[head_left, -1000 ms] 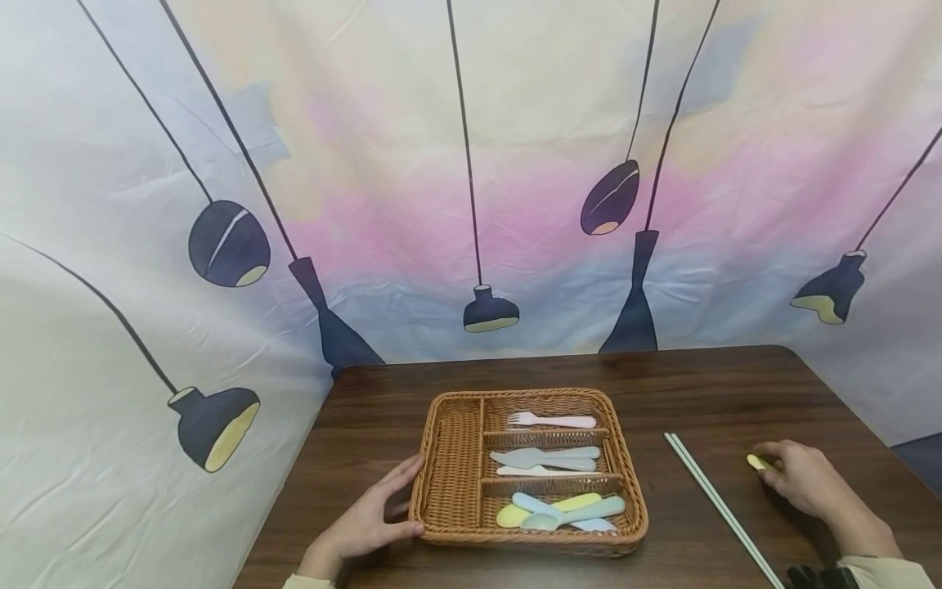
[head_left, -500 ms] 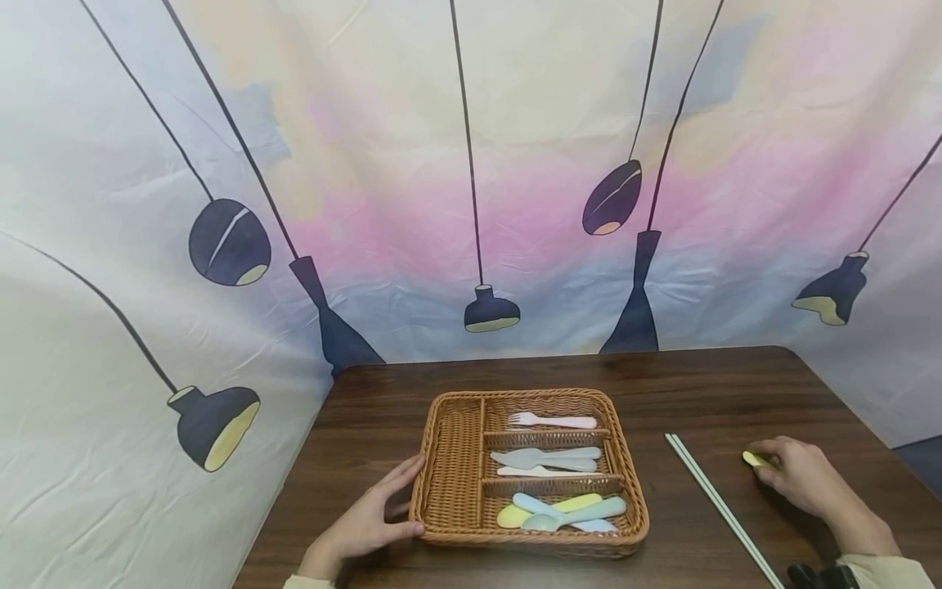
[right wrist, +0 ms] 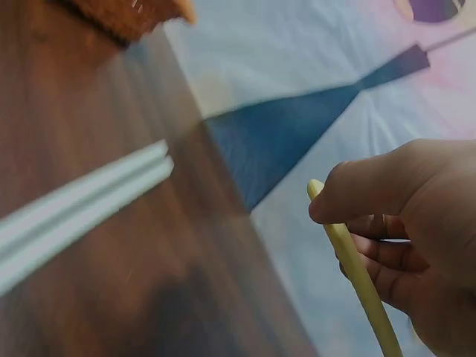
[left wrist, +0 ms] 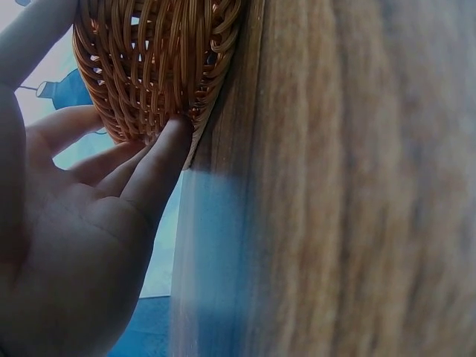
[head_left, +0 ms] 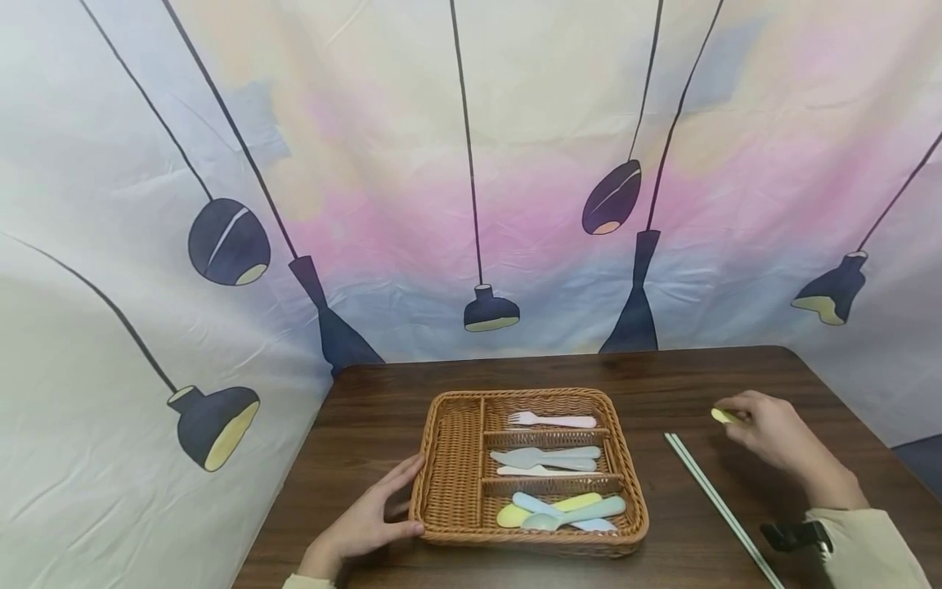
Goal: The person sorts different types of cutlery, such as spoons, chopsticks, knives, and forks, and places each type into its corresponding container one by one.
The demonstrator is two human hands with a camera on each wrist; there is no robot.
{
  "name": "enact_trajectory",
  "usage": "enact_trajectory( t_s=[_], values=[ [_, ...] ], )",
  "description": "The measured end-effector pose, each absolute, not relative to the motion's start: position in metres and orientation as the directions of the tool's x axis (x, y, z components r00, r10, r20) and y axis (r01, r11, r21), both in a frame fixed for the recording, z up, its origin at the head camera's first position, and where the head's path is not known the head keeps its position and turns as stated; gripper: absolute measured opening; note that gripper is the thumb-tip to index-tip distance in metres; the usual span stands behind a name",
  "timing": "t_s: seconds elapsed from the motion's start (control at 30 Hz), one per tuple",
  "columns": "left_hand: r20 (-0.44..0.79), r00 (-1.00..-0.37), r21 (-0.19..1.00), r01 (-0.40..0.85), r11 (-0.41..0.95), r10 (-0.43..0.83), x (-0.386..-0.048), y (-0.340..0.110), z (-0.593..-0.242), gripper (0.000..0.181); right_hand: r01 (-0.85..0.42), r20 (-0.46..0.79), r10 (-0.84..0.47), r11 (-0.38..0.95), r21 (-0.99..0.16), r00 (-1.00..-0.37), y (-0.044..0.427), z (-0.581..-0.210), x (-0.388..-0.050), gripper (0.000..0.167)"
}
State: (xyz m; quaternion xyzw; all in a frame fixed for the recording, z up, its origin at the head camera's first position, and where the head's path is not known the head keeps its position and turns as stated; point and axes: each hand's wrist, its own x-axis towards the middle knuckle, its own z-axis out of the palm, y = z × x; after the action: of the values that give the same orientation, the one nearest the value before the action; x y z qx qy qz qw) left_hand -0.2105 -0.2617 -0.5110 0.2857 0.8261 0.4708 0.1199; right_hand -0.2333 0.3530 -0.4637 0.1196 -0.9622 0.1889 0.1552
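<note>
My right hand (head_left: 769,433) pinches a slim yellow utensil (head_left: 724,415) above the right side of the table. Only its rounded end shows in the head view. The right wrist view has more of the yellow utensil (right wrist: 357,279) between thumb and fingers, running out of frame, so its kind cannot be told. My left hand (head_left: 368,517) touches the left end of a wicker cutlery basket (head_left: 416,499), thumb and fingers spread along the outer wall. In the left wrist view the fingertips rest against the weave of the basket (left wrist: 152,67).
Inside the basket's right compartments lie a pink fork (head_left: 555,420), several pale knives (head_left: 545,460) and several spoon-like pieces (head_left: 577,514). Two pale green chopsticks (head_left: 724,509) lie on the brown table (head_left: 684,384) between basket and right hand. A printed cloth (head_left: 545,204) hangs behind.
My right hand has moved up and left in the head view, toward the chopsticks' far end, carrying the yellow utensil. The left hand and basket stay in place.
</note>
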Motion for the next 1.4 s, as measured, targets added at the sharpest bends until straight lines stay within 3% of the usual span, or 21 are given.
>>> enact_trajectory(
  t_s=[0.3,0.57,0.93,1.4],
  values=[
    [0.078,-0.809,0.842,0.366,0.396,0.583,-0.211,-0.261,-0.512,0.090,-0.426,0.471,-0.273,0.868,-0.256,-0.839,0.315,-0.434,-0.257,0.026],
    [0.081,-0.808,0.834,0.376,0.405,0.584,-0.210,-0.262,-0.511,0.091,-0.501,0.502,-0.330,0.828,-0.252,-0.799,0.280,-0.419,-0.272,0.025],
    [0.084,-0.809,0.833,0.377,0.404,0.582,-0.210,-0.261,-0.512,0.091,-0.559,0.441,-0.400,0.762,-0.326,-0.803,0.223,-0.407,-0.293,0.024],
    [0.076,-0.808,0.841,0.367,0.398,0.584,-0.210,-0.261,-0.511,0.090,-0.653,0.385,-0.531,0.669,-0.357,-0.755,0.151,-0.405,-0.310,0.027]
  ],
)
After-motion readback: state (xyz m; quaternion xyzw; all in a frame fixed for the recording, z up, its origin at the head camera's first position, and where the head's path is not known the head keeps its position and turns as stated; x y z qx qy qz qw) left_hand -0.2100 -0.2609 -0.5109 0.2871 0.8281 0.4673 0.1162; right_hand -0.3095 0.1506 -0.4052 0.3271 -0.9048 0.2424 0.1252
